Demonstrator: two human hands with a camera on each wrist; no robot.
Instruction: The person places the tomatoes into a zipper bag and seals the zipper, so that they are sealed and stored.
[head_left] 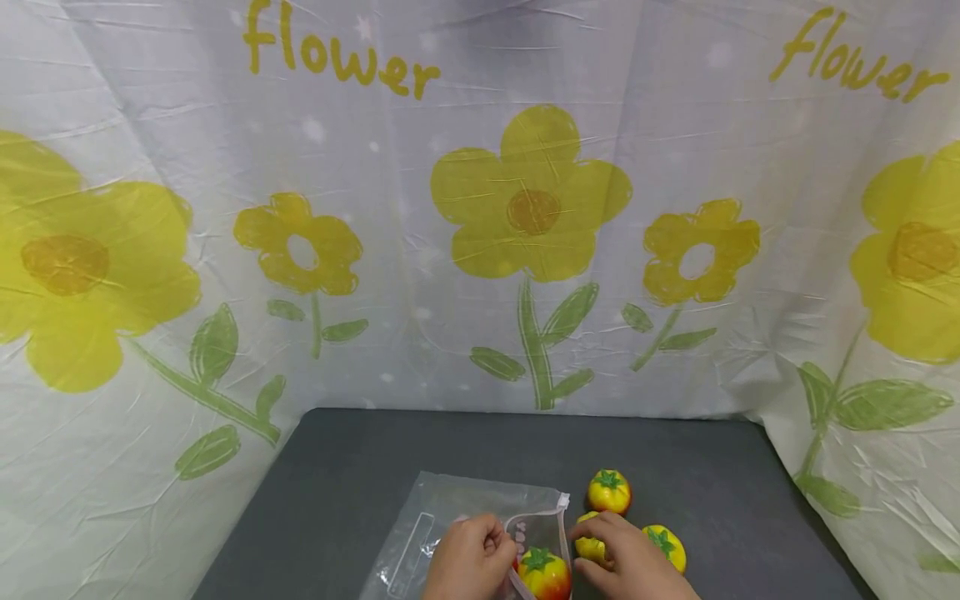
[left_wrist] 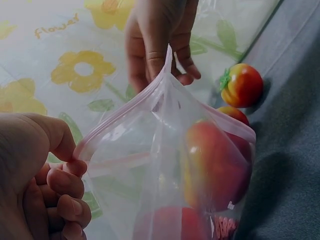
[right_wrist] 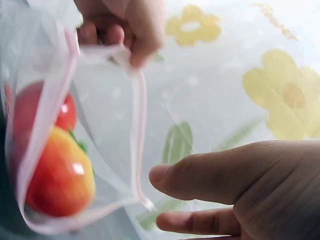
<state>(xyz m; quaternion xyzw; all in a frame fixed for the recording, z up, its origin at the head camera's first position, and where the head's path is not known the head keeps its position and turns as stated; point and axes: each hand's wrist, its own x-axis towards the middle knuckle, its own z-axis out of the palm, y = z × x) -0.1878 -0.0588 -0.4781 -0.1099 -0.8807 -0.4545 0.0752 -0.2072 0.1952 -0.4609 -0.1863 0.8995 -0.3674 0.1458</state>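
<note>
A clear zip bag (head_left: 408,533) with a pink-edged mouth lies on the table, its mouth held apart. My left hand (head_left: 471,557) pinches the bag's rim (left_wrist: 82,150) between thumb and forefinger. Inside the bag sits a red-and-yellow tomato (head_left: 545,573) with a green top; a second red one (right_wrist: 37,107) shows through the plastic in the right wrist view. Just right of the mouth, my right hand (head_left: 637,560) reaches beside a loose tomato (head_left: 591,546), partly hiding it. Its thumb (right_wrist: 200,175) and fingers stand apart with nothing between them in the right wrist view.
Another loose tomato (head_left: 609,492) lies behind my right hand, and one more tomato (head_left: 666,546) lies to its right. The dark grey table (head_left: 360,450) ends at a hanging white cloth (head_left: 405,333) printed with yellow flowers, which also runs along both sides.
</note>
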